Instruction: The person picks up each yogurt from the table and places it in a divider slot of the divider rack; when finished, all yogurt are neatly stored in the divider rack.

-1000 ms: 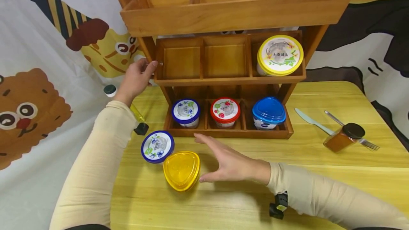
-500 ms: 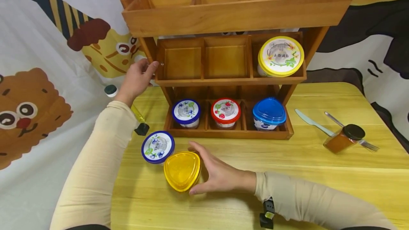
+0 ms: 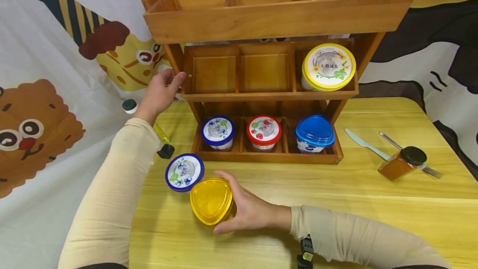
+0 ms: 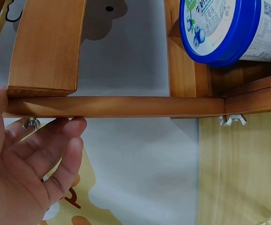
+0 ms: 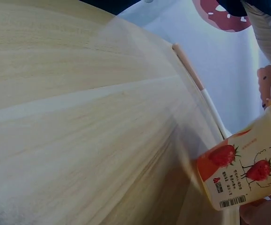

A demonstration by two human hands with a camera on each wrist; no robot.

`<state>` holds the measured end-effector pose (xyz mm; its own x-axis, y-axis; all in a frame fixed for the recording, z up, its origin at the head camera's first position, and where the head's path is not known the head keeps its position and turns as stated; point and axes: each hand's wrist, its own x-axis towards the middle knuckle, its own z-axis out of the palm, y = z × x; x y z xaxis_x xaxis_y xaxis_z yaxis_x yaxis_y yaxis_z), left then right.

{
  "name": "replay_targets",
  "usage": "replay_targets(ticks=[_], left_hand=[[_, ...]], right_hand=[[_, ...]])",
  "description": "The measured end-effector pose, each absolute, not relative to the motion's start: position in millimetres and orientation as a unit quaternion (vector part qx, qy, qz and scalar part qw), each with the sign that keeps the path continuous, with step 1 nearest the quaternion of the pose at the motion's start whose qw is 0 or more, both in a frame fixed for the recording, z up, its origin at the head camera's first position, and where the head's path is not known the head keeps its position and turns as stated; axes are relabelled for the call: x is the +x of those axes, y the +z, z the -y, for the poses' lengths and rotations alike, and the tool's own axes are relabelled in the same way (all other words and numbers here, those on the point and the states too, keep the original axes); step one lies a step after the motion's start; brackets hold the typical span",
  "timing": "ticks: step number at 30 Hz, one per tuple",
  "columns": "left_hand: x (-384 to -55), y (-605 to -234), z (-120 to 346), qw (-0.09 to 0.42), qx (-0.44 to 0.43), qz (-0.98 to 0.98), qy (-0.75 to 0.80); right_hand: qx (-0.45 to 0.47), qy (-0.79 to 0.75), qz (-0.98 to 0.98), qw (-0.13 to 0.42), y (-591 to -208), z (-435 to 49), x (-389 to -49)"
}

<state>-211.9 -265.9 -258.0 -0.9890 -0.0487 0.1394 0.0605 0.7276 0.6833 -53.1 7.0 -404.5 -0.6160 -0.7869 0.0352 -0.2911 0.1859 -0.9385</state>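
My left hand (image 3: 158,92) holds the left side post of the three-tier wooden rack (image 3: 276,22). In the left wrist view, the fingertips of my left hand (image 4: 37,164) touch one face of the post, with a wing nut beside them. My right hand (image 3: 250,211) curves round the tub with a rounded-triangular yellow lid (image 3: 210,200), thumb at its near side and fingers at its far side. Strawberries are printed on the wall of this tub (image 5: 247,164) in the right wrist view. A blue-lidded blueberry tub (image 3: 184,172) stands just behind and left of it.
Along the bottom tier sit a blueberry tub (image 3: 218,132), a red-lidded strawberry tub (image 3: 263,132) and a blue-lidded tub (image 3: 315,132). A large yellow-lidded tub (image 3: 328,66) occupies the middle tier's right compartment. Rightward lie a knife (image 3: 366,142), a fork (image 3: 431,170) and a black-capped jar (image 3: 401,163).
My right hand has moved left and closed round the yellow-lidded tub, which has shifted very slightly left. My left hand stays on the rack.
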Motion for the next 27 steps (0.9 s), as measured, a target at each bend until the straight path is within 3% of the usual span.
replay_targets(ticks=[20, 27], left_hand=[[-212.5, -258.1, 266.7, 0.070, -0.002, 0.927, -0.368], [-212.4, -258.5, 266.7, 0.070, -0.004, 0.926, -0.370]], right_hand=[[-0.375, -0.538, -0.718, 0.232, -406.0, -7.9, -54.9], [-0.370, -0.545, -0.724, 0.206, -398.8, -14.0, -57.1]])
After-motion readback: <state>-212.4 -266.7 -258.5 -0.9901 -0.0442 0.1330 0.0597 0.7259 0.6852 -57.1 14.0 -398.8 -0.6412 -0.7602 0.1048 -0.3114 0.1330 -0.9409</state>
